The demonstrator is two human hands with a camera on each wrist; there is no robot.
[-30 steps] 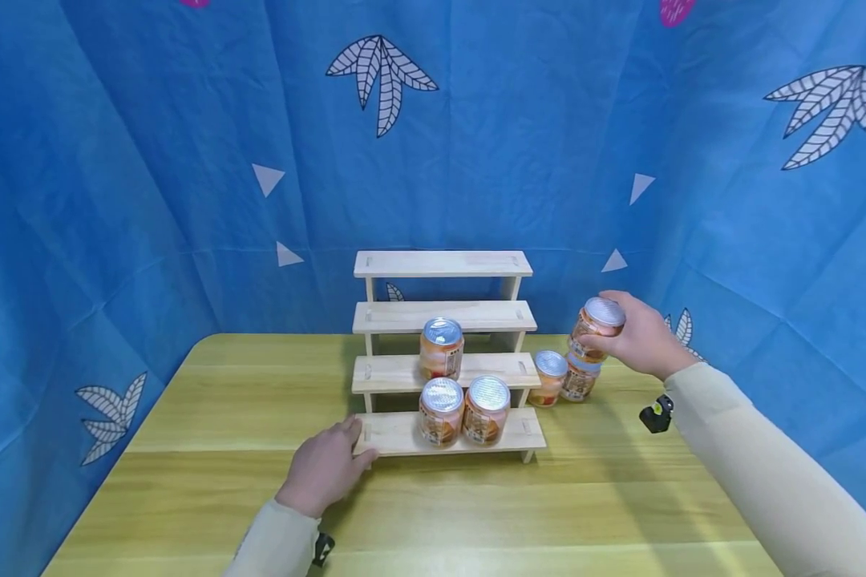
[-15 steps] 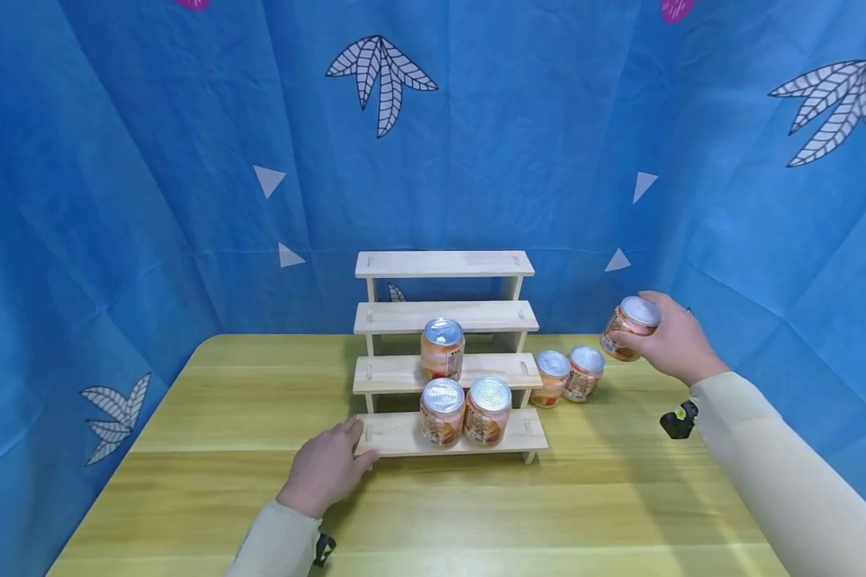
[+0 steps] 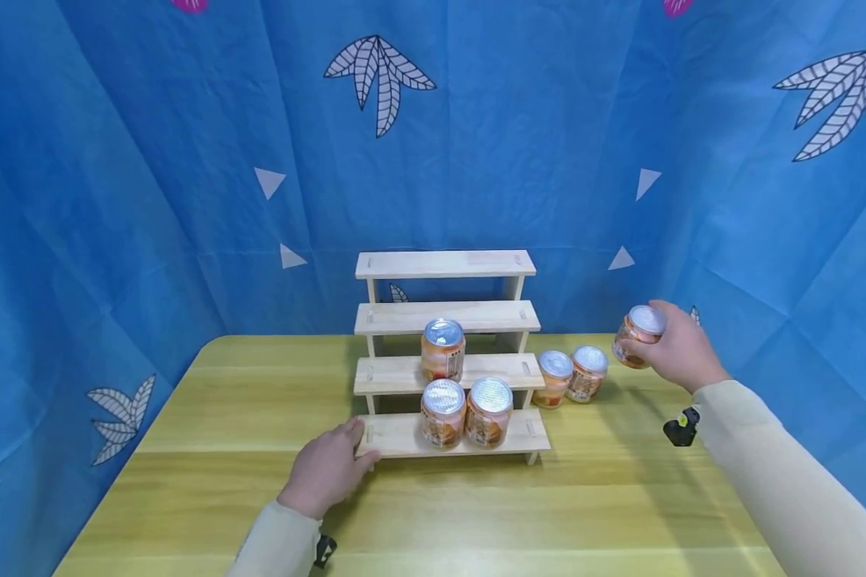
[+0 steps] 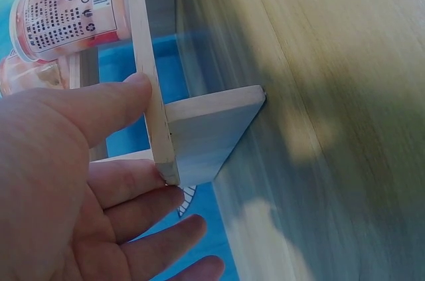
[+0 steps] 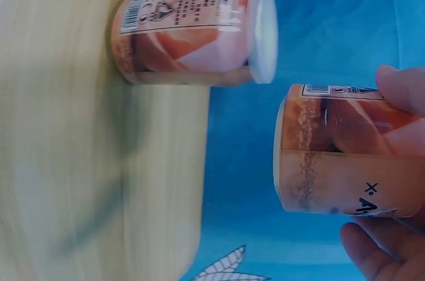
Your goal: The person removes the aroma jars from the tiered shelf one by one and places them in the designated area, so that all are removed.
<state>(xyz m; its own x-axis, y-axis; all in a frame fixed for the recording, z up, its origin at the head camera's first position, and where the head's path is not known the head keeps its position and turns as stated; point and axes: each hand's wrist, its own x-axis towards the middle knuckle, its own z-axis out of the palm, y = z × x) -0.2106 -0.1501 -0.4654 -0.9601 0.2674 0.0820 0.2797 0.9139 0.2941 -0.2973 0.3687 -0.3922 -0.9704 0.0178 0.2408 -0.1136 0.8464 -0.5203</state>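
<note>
My right hand (image 3: pixel 674 344) grips an orange-labelled can (image 3: pixel 626 343) with a silver lid at the far right of the table. Thumb and fingers wrap the can's sides in the right wrist view, its base (image 5: pixel 280 155) about level with a standing can's lid. Two similar cans, one (image 3: pixel 588 377) and another (image 3: pixel 552 383), stand between it and the stepped wooden rack (image 3: pixel 386 437). The left hand (image 3: pixel 328 471) pinches the left end of the rack's lowest step, thumb (image 4: pixel 136 95) on one face and fingers on the other.
On the lowest step two cans, one (image 3: pixel 443 421) and its neighbour (image 3: pixel 487 421), stand side by side. A single can (image 3: pixel 443 357) is on the second step. Blue patterned cloth (image 3: pixel 548 120) hangs behind and at both sides of the wooden table (image 3: pixel 274 385).
The right hand has lifted its can off the top of a standing can and carried it to the right, dropping slightly in the last half second. My left hand keeps its place.
</note>
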